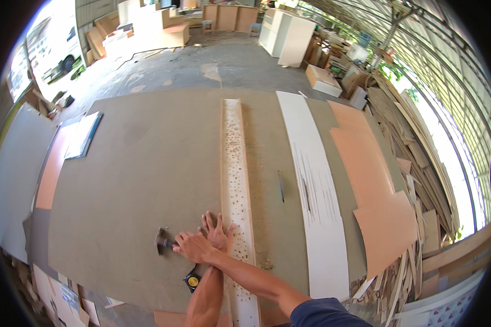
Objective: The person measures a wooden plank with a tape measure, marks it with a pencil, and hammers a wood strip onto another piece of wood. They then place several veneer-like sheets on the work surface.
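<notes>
Okay, right hand (193,247) grasps the hammer (161,242) by its handle over the worktop (125,174), left of the long strip (249,218); left hand (217,233) flat, fingers spread, at strip's edge. Hammer's likely stiff, head-heavy, not fragile; best held low on the handle.

We see white box-shaped cabinet (296,41) on grey concrete floor (237,65); at right, flat salmon-coloured sheets (370,177) near piled brown wooden strips (417,150).

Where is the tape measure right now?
In the head view, the black-and-yellow tape measure lies low, left of centre, on the large grey-brown panel, just left of the left forearm and nearer the person than the hammer.
</notes>
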`<state>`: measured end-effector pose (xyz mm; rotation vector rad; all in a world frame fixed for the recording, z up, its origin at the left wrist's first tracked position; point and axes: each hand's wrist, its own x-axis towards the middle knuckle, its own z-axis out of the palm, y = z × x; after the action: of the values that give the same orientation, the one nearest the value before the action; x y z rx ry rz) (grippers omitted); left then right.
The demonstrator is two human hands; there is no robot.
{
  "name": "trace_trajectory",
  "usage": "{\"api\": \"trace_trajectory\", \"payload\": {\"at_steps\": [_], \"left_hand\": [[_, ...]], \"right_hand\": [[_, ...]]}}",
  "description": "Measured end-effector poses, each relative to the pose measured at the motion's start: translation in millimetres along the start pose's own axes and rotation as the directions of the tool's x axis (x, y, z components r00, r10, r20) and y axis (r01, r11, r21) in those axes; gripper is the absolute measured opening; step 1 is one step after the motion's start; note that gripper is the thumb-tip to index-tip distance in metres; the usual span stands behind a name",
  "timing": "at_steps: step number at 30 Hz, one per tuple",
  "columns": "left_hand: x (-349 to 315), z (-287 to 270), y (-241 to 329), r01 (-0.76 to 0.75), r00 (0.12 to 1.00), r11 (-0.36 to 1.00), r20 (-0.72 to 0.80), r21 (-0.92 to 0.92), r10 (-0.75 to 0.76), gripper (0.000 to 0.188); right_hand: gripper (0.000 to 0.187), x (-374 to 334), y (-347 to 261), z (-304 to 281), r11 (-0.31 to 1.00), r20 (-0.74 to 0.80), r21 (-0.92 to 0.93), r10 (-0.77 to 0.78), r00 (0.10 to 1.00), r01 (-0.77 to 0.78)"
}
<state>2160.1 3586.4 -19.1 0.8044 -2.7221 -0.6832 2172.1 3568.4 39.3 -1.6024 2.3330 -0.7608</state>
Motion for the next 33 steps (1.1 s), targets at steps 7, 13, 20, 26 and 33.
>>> {"api": "trace_trajectory", "payload": {"at_steps": [7, 13, 20, 26, 33], "left_hand": [[1, 13, -4, 0.036, 0.999, 0.998, 0.000, -0.050, -0.036, 0.066], [3, 12, 1, 0.039, 0.999, 0.996, -0.022, 0.079, -0.037, 0.064], [-93, 0, 59, -0.187, 0.935, 0.978, -0.287, 0.095, 0.207, 0.057], [-291, 43, 151, 0.009, 0.995, 0.957, -0.091, -0.289, -0.037, 0.037], [-396, 98, 179, 0.616, 0.633, 0.358, 0.170, -0.702, -0.755, 0.025]], "right_hand": [[0.017, -196, 66, -79, 0.869, -0.504, 0.403, 0.472, 0.723, -0.287], [0.022, -453, 90, -95, 0.627, -0.674, 0.620, 0.733, 0.090, -0.472], [0.041, -691, 117, -72, 0.374, -0.726, 0.627, 0.598, -0.339, -0.683], [0.042, -830, 231, -103, 0.175, -0.212, 0.977, 0.726, -0.654, -0.122], [0.053, -887, 377, -184, 0.193, 0.014, 0.919, 0.856, -0.517, 0.344]]}}
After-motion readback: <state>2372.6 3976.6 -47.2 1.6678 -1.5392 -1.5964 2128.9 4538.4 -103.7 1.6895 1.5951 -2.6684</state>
